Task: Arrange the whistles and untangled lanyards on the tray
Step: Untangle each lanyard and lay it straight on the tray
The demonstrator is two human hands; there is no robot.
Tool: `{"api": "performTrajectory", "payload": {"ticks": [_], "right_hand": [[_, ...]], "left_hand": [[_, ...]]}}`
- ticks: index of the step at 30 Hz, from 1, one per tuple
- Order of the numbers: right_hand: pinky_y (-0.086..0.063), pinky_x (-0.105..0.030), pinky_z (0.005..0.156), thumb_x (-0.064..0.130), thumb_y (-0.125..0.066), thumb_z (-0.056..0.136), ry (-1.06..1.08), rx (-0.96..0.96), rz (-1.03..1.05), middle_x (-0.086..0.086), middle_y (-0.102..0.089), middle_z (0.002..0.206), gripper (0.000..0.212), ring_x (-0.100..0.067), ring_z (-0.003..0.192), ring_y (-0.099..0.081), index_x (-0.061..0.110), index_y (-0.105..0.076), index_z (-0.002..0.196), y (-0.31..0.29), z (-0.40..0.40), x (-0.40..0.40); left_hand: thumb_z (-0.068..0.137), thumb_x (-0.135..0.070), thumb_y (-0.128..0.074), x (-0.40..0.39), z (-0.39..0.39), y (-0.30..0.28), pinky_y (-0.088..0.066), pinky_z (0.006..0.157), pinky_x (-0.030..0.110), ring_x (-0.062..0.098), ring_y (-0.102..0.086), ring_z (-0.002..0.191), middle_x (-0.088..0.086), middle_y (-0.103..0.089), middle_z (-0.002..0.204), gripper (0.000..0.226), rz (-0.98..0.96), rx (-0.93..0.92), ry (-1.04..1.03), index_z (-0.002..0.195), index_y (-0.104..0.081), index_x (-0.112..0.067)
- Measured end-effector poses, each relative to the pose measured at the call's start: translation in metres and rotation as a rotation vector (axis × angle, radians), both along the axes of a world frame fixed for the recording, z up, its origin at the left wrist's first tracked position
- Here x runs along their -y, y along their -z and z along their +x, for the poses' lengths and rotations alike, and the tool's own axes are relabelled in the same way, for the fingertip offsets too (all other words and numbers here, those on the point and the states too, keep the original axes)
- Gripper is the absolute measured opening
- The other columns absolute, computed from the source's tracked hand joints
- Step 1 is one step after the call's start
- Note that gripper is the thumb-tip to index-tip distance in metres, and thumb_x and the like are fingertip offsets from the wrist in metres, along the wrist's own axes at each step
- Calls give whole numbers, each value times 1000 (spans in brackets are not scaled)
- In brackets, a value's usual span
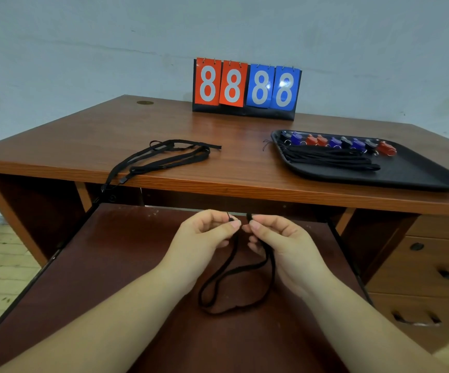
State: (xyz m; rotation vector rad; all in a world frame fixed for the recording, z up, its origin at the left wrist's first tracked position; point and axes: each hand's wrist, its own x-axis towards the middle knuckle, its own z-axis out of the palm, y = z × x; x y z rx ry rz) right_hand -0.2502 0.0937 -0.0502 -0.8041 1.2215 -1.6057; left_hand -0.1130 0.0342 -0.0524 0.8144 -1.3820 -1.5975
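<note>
Pinching black lanyard [240, 281] ends w/ both hands, left hand [207, 232] & right hand [274, 235] fingers clamped on cord, prob to straighten before black tray [419, 176]

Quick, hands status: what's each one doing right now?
Left hand: closed, pinching the black lanyard near its end.
Right hand: closed, pinching the same lanyard.

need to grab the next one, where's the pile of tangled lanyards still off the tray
In the head view, the tangled lanyards lie on the desk's left side, left of the tray, with one end hanging over the front edge.
</note>
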Motion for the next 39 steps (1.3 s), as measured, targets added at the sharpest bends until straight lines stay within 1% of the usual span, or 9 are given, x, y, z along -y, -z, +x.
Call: {"api": "performTrajectory", "payload": {"ticks": [8, 13, 18, 21, 24, 26, 29, 34, 39], "right_hand": [[-52, -19, 54, 4, -64, 81, -45, -22, -5, 0, -66, 64, 7, -7, 56, -60, 10, -67, 83, 0, 6, -1], [-51, -18, 54, 5, -62, 82, -88, -44, -28, -2, -65, 63, 7, -7, 57, -60, 8, -69, 82, 1, 7, -3], [-54, -23, 70, 17, -69, 68, -131, -23, -42, -8, -71, 82, 17, -17, 77, -67, 12, -69, 84, 2, 6, -2], [-53, -24, 75, 2, -75, 68, -161, -39, -52, -6, -68, 87, 32, -18, 83, -66, 12, -58, 94, 2, 6, -2], [-54, -24, 72, -12, -65, 76, -193, -57, -35, -6, -68, 85, 34, -19, 80, -68, 11, -48, 96, 1, 9, -4], [-55, -26, 68, -17, -57, 80, -201, -29, -23, -7, -67, 78, 33, -19, 71, -68, 11, -45, 93, 1, 11, -4], [-56, -27, 61, -15, -55, 82, -173, -13, -5, -4, -61, 67, 25, -13, 59, -62, 9, -52, 88, 2, 10, -3], [-54, -22, 58, -2, -66, 80, -97, -204, 31, 0, -63, 65, 16, -7, 56, -59, 13, -72, 82, 0, -3, -1], [-58, -26, 70, 5, -69, 81, -12, -452, 80, 4, -68, 64, 14, -6, 60, -63, 16, -75, 86, 0, -23, -1]], "left_hand": [[83, -5, -64, -1, 2, -1, -52, 68, 17, 4, -61, 67, -9, -62, 64, 31, -15, -41, 122, 109, -65, -22], [84, -8, -64, -3, 2, -1, -51, 74, 24, 7, -63, 74, -5, -69, 77, 20, -31, -6, 147, 98, -71, -21], [83, -8, -64, -2, 2, -1, -52, 74, 24, 11, -63, 75, -2, -71, 78, 14, -1, -28, 116, 91, -72, -16], [82, -8, -65, -2, 2, -1, -52, 75, 25, 15, -63, 79, 4, -73, 83, 14, 20, -47, 85, 85, -74, -18], [82, -9, -66, -3, 2, -2, -51, 76, 31, 18, -65, 78, 7, -74, 85, 13, 15, -35, 81, 85, -74, -19], [82, -9, -65, -3, 2, -2, -52, 65, 24, 13, -63, 66, 2, -72, 76, 13, 19, -32, 73, 83, -73, -19], [82, -9, -65, 0, 2, -1, -48, 65, 22, 6, -56, 61, -6, -66, 66, 12, 14, -16, 27, 81, -72, -19], [85, -9, -63, 11, 6, -4, -51, 64, 18, 5, -58, 59, -6, -64, 61, 9, 86, -53, -80, 82, -69, -14], [86, -11, -63, 26, 17, -4, -53, 66, 19, 7, -59, 63, -2, -64, 67, 6, 152, -88, -200, 86, -68, -12]]}}
